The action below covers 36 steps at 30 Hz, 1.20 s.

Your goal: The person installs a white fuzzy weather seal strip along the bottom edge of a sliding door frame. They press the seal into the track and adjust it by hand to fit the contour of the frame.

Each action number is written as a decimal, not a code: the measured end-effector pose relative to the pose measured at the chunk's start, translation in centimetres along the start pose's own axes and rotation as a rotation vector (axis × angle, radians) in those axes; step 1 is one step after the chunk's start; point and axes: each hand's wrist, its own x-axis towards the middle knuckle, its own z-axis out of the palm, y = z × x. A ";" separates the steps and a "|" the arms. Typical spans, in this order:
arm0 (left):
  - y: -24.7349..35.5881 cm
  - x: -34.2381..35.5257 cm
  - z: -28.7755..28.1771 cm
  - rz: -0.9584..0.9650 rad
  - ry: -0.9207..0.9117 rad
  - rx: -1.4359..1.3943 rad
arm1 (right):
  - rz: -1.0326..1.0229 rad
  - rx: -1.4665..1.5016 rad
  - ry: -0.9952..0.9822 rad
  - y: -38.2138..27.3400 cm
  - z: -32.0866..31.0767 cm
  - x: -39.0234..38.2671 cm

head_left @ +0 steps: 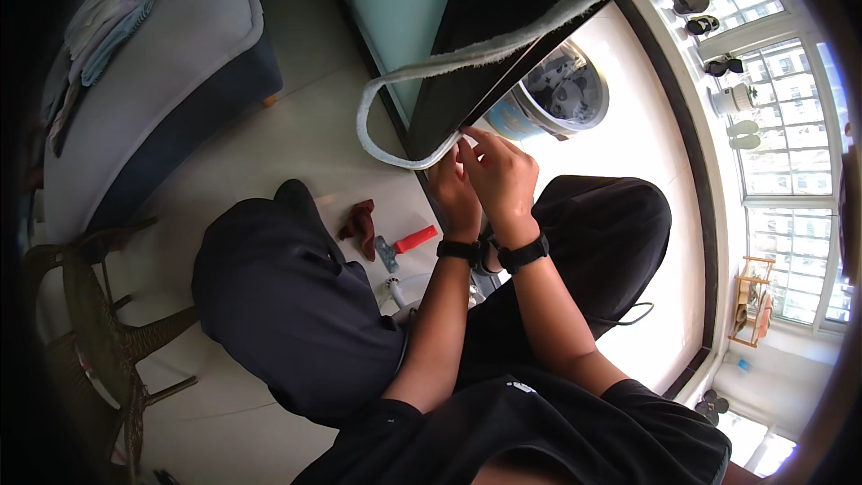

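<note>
A long white fuzzy strip comes down from the upper right, bends in a loose loop and runs back to my hands. My left hand is closed, its fingers pinching the strip's end near the lower corner of a black-framed door. Right beside it, my right hand is closed too, fingertips pressed at the strip and the door's edge. The exact grip of the fingertips is partly hidden. On the floor left of my wrists lie a scraper with a red handle and a dark red cloth.
A bucket with dark cloth stands beyond the door. A white nozzle-like item lies between my knees. At left are a grey bed and a wooden chair. Plants and shoes line the window sill at right.
</note>
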 end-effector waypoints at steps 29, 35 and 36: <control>-0.4 0.1 -0.9 -0.093 -0.071 -0.266 | 0.325 0.178 0.048 -0.3 0.7 -1.7; 1.3 2.1 -2.1 0.237 -0.118 0.265 | 0.287 0.163 0.096 -0.3 0.2 -1.2; 1.5 2.1 -2.2 0.205 -0.137 0.257 | 0.286 0.179 0.116 -0.3 0.2 -1.2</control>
